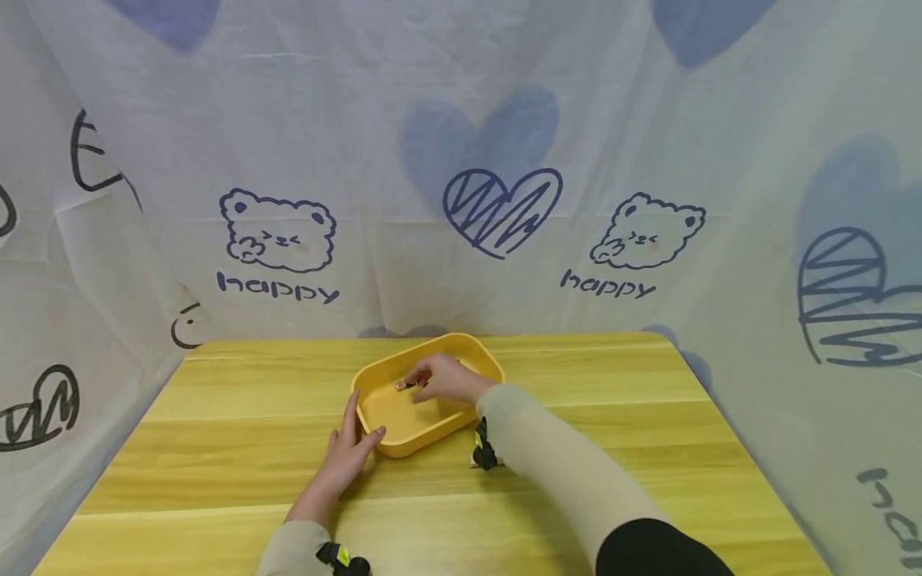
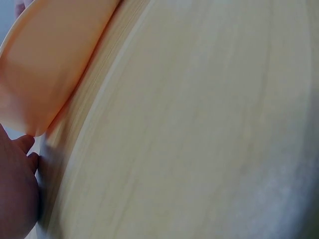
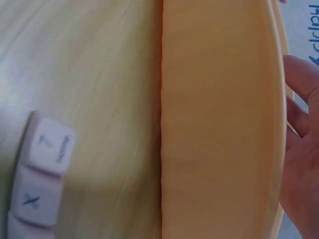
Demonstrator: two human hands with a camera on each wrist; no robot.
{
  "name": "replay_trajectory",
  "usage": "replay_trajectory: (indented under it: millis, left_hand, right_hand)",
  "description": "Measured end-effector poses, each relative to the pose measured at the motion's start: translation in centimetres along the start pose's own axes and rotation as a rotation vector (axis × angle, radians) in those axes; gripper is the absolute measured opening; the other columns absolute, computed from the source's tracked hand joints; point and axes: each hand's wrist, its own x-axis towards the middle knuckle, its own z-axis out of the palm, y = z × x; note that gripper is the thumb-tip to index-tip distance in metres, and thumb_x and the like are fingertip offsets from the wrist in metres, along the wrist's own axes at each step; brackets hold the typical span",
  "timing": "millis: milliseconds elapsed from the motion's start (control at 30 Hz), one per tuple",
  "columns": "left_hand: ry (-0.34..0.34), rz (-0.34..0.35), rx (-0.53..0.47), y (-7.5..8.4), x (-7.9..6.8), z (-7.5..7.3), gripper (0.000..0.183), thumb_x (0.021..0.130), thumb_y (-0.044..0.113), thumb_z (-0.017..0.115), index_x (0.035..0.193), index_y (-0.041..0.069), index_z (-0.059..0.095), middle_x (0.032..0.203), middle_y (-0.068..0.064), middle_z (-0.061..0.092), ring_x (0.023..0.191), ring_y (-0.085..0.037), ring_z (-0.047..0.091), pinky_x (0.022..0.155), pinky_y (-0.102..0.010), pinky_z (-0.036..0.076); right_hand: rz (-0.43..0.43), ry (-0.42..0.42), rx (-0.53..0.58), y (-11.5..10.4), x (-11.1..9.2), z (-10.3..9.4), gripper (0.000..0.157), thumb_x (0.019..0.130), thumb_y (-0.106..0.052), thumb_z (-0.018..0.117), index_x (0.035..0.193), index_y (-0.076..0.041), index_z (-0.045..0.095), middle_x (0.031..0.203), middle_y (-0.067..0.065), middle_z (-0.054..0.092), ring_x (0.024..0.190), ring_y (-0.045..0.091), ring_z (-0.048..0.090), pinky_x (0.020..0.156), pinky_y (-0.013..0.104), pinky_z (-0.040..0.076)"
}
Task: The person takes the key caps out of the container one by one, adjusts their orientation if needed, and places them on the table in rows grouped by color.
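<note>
A yellow-orange plastic tray (image 1: 432, 438) stands slantwise on the wooden table. My left hand (image 1: 344, 460) rests against its near left corner, thumb and fingers spread along the rim. In the left wrist view, part of that hand (image 2: 17, 184) shows below the tray's corner. My right hand (image 1: 450, 379) reaches over the near rim into the tray with bent fingers. Just beyond its fingertips lies a small pale keycap (image 1: 401, 385) beside something dark. Whether the fingers pinch anything is too small to tell. The right wrist view shows the same hand (image 3: 301, 119) behind the tray wall.
On the table outside the tray, a row of pale keycaps (image 3: 37, 194) lies below my right wrist, one marked 7 and Home, another X. The wooden tabletop (image 1: 612, 416) extends to both sides. A printed white cloth (image 1: 403, 264) hangs behind it.
</note>
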Motion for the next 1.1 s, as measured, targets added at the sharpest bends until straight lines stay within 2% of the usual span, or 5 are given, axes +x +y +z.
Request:
replay_trajectory:
  millis: [300, 567, 767, 900, 1100]
  left_hand:
    - [0.016, 0.043, 0.015, -0.1, -0.2, 0.0, 0.084, 0.1, 0.037, 0.051, 0.157, 0.019, -0.008, 0.158, -0.027, 0.002, 0.137, -0.058, -0.008, 0.109, -0.066, -0.01]
    - [0.014, 0.023, 0.006, 0.0, -0.1, 0.0, 0.085, 0.099, 0.039, 0.052, 0.157, 0.022, -0.008, 0.159, -0.025, 0.002, 0.137, -0.058, -0.012, 0.108, -0.067, -0.009]
    - [0.017, 0.03, 0.004, 0.0, 0.1, -0.1, 0.085, 0.099, 0.04, 0.052, 0.157, 0.021, -0.007, 0.159, -0.024, 0.003, 0.139, -0.055, -0.01, 0.11, -0.065, -0.01]
    - [0.024, 0.042, 0.007, 0.0, 0.0, -0.1, 0.085, 0.099, 0.039, 0.052, 0.157, 0.019, -0.005, 0.158, -0.025, 0.005, 0.139, -0.055, -0.007, 0.11, -0.064, -0.01]
    - [0.022, 0.047, 0.004, -0.1, 0.0, -0.1, 0.084, 0.099, 0.039, 0.052, 0.157, 0.019, -0.006, 0.159, -0.025, 0.005, 0.14, -0.054, -0.006, 0.11, -0.064, -0.011]
  right_hand:
    - [0.034, -0.097, -0.112, -0.4, 1.7, 0.8, 0.047, 0.08, -0.005, 0.08, 0.125, -0.005, 0.066, 0.12, 0.007, 0.067, 0.109, 0.024, 0.06, 0.086, 0.025, 0.049]
    - [0.054, -0.176, -0.209, -0.8, 2.6, 0.6, 0.06, 0.076, -0.005, 0.082, 0.133, -0.008, 0.061, 0.125, 0.005, 0.064, 0.116, 0.019, 0.057, 0.094, 0.023, 0.046]
    - [0.063, -0.239, -0.278, -0.6, 3.0, 0.5, 0.052, 0.077, -0.003, 0.081, 0.126, -0.01, 0.067, 0.116, -0.002, 0.067, 0.102, 0.008, 0.059, 0.084, 0.02, 0.049]
    - [0.07, -0.274, -0.341, -0.5, 2.9, 0.6, 0.037, 0.079, -0.001, 0.078, 0.114, -0.009, 0.072, 0.102, -0.004, 0.067, 0.089, 0.005, 0.055, 0.075, 0.019, 0.046]
    - [0.094, -0.294, -0.391, -0.6, 2.4, 0.6, 0.031, 0.081, 0.0, 0.077, 0.109, -0.013, 0.076, 0.103, -0.006, 0.07, 0.094, 0.007, 0.062, 0.076, 0.02, 0.051]
